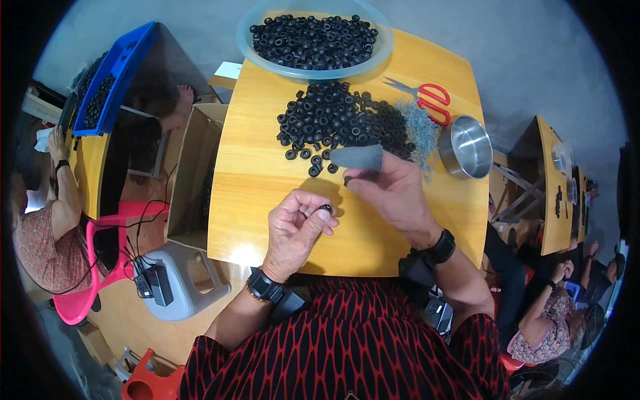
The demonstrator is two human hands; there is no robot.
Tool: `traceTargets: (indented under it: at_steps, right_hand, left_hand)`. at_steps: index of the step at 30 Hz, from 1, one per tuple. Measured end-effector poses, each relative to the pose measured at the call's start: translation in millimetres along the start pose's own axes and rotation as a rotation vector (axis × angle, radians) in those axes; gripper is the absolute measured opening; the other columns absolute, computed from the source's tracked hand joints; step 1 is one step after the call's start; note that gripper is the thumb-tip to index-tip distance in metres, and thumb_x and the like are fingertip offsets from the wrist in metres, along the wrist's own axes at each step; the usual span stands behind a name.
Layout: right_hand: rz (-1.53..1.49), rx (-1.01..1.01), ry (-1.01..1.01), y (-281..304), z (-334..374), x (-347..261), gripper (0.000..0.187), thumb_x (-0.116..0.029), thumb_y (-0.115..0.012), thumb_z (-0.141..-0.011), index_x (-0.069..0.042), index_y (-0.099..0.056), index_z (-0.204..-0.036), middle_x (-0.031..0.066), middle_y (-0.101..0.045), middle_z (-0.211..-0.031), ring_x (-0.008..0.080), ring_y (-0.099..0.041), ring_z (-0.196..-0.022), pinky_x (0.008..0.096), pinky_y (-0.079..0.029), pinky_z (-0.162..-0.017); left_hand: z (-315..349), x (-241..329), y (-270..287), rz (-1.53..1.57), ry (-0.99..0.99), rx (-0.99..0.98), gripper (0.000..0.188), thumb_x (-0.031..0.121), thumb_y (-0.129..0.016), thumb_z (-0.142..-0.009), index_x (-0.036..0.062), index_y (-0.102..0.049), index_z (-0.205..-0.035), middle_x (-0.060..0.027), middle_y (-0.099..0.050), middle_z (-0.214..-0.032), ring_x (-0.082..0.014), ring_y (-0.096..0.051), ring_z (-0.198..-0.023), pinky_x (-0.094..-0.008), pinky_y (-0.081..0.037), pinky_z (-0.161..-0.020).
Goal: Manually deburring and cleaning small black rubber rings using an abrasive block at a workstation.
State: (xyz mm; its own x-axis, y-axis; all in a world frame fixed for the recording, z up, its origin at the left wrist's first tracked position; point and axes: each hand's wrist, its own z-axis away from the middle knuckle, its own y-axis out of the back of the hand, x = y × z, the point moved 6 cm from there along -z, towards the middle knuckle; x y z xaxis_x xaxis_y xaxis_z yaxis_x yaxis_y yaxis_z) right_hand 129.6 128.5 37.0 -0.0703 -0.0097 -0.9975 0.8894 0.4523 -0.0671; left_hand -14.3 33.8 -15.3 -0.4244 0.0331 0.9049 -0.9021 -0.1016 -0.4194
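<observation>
My left hand (298,223) pinches a small black rubber ring (325,209) between thumb and fingertips above the wooden table (253,200). My right hand (393,190) is just to its right, its index finger wrapped in a grey sleeve (358,157), with a small dark piece (348,180) at the thumb tip. Both hands sit just in front of a loose pile of black rubber rings (343,123). Grey wiry fluff (420,133) lies at the pile's right edge.
A clear bowl (383,47) full of black rings stands at the table's far edge. Red-handled scissors (427,100) and a steel bowl (467,147) lie at the right. A cardboard box (190,173), pink chair (93,267) and blue tray (117,73) are left. Other people sit at both sides.
</observation>
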Motion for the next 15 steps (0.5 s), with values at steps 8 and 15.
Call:
traceTargets:
  at_steps: [8, 15]
  right_hand:
    - [-0.279, -0.024, -0.134, 3.9, 17.4, 17.8, 0.026, 0.008, -0.068, -0.086, 0.001, -0.067, -0.111, 0.0104, -0.069, -0.113, 0.0142, -0.066, -0.09, 0.0302, -0.057, -0.08]
    - [-0.267, -0.053, -0.061, 4.8, 27.9, 10.4, 0.024, 0.003, -0.069, -0.088, 0.001, -0.068, -0.112, 0.005, -0.068, -0.101, 0.0112, -0.066, -0.086, 0.0267, -0.057, -0.079]
  left_hand:
    - [-0.7, -0.4, -3.7, 0.035, 0.055, -0.019, 0.016, 0.005, -0.063, -0.097, -0.002, -0.06, -0.11, -0.0093, -0.069, -0.094, -0.0132, -0.069, -0.082, -0.0262, -0.058, -0.07]
    - [-3.6, 10.4, -19.6, 0.046, 0.037, -0.06, 0.018, 0.007, -0.065, -0.097, -0.0027, -0.06, -0.11, -0.0114, -0.07, -0.098, -0.014, -0.068, -0.084, -0.0269, -0.057, -0.072]
